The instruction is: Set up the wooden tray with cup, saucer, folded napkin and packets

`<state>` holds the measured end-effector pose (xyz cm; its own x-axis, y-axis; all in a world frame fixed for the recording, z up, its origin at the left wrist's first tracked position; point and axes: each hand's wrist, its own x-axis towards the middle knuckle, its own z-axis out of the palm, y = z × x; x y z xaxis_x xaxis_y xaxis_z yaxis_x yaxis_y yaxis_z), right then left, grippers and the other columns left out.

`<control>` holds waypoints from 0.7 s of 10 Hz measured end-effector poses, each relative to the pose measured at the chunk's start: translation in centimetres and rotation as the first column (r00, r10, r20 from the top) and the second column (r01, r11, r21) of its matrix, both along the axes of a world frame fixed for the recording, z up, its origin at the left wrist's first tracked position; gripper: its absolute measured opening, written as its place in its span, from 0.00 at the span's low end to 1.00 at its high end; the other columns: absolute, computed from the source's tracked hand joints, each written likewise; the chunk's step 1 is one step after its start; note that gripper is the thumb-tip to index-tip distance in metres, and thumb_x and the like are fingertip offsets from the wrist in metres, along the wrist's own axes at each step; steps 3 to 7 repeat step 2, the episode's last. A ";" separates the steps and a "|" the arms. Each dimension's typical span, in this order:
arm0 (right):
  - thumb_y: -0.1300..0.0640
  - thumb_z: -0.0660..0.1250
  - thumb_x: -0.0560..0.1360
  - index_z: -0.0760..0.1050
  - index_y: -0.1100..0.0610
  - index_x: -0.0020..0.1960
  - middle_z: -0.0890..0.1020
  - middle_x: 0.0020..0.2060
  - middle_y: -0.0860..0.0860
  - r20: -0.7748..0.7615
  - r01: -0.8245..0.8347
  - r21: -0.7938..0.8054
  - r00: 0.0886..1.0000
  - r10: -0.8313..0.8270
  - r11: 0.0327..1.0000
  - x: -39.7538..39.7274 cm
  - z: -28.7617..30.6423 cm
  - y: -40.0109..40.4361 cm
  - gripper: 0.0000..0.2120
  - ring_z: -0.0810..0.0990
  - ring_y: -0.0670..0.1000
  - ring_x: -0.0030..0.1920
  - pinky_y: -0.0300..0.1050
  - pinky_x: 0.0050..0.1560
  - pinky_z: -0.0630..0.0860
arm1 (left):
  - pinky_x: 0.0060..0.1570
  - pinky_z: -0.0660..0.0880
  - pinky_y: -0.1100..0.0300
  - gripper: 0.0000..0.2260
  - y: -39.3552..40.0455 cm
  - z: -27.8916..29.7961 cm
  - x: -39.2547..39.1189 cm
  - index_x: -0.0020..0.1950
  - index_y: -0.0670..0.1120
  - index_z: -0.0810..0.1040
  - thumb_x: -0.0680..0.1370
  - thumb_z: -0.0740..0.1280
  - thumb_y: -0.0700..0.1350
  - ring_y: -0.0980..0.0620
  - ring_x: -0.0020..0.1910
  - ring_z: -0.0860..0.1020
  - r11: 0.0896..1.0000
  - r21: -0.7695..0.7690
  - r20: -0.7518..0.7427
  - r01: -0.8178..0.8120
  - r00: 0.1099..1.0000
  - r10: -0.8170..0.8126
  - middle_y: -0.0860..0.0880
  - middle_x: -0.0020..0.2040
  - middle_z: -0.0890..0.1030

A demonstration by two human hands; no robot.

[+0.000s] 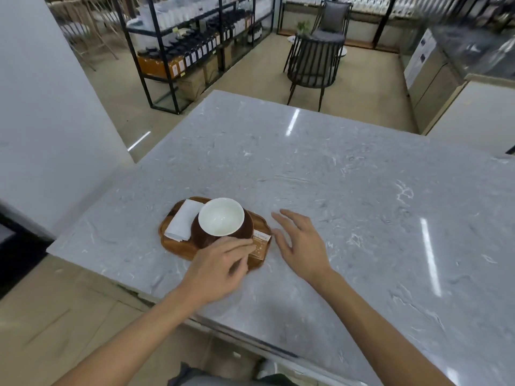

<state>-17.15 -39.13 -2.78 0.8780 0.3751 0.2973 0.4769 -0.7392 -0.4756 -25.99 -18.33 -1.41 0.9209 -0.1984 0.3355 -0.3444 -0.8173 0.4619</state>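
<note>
On one wooden tray [178, 250], one cup [221, 216], saucer [202, 238], napkin [182, 220], left hand [220, 264] fingertips touching one packet [260, 243], right hand [302, 243] spread wide.

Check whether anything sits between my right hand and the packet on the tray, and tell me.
Nothing visible does. The right hand hovers open over the marble counter just beyond the wooden tray's right end, with bare counter between it and the packet. The left hand's fingertips already rest on that packet from the near side.
</note>
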 end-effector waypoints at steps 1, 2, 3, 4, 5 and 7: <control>0.49 0.66 0.81 0.74 0.52 0.72 0.77 0.70 0.52 0.101 0.029 0.001 0.994 -0.029 1.000 1.2 3.5 0.2 0.20 0.74 0.54 0.70 0.50 0.63 0.77 | 0.50 0.82 0.55 0.13 1.9 3.4 2.2 0.59 0.49 0.85 0.77 0.65 0.45 0.53 0.60 0.80 1.000 0.011 0.157 0.015 0.987 -0.017 0.54 0.59 0.84; 0.48 0.65 0.81 0.74 0.51 0.72 0.77 0.70 0.50 0.226 0.057 -0.042 0.973 -0.046 0.997 1.7 7.3 0.8 0.20 0.73 0.52 0.70 0.49 0.64 0.76 | 0.53 0.79 0.60 0.13 4.1 7.0 3.4 0.59 0.49 0.84 0.76 0.65 0.44 0.51 0.62 0.78 0.994 0.100 0.235 0.039 0.970 -0.062 0.53 0.60 0.83; 0.48 0.65 0.81 0.74 0.51 0.72 0.77 0.70 0.50 0.226 0.057 -0.042 0.973 -0.046 0.997 1.7 7.3 0.8 0.20 0.73 0.52 0.70 0.49 0.64 0.76 | 0.53 0.79 0.60 0.13 4.1 7.0 3.4 0.59 0.49 0.84 0.76 0.65 0.44 0.51 0.62 0.78 0.994 0.100 0.235 0.039 0.970 -0.062 0.53 0.60 0.83; 0.48 0.65 0.81 0.74 0.51 0.72 0.77 0.70 0.50 0.226 0.057 -0.042 0.973 -0.046 0.997 1.7 7.3 0.8 0.20 0.73 0.52 0.70 0.49 0.64 0.76 | 0.53 0.79 0.60 0.13 4.1 7.0 3.4 0.59 0.49 0.84 0.76 0.65 0.44 0.51 0.62 0.78 0.994 0.100 0.235 0.039 0.970 -0.062 0.53 0.60 0.83; 0.48 0.65 0.81 0.74 0.51 0.72 0.77 0.70 0.50 0.226 0.057 -0.042 0.973 -0.046 0.997 1.7 7.3 0.8 0.20 0.73 0.52 0.70 0.49 0.64 0.76 | 0.53 0.79 0.60 0.13 4.1 7.0 3.4 0.59 0.49 0.84 0.76 0.65 0.44 0.51 0.62 0.78 0.994 0.100 0.235 0.039 0.970 -0.062 0.53 0.60 0.83; 0.48 0.65 0.81 0.74 0.51 0.72 0.77 0.70 0.50 0.226 0.057 -0.042 0.973 -0.046 0.997 1.7 7.3 0.8 0.20 0.73 0.52 0.70 0.49 0.64 0.76 | 0.53 0.79 0.60 0.13 4.1 7.0 3.4 0.59 0.49 0.84 0.76 0.65 0.44 0.51 0.62 0.78 0.994 0.100 0.235 0.039 0.970 -0.062 0.53 0.60 0.83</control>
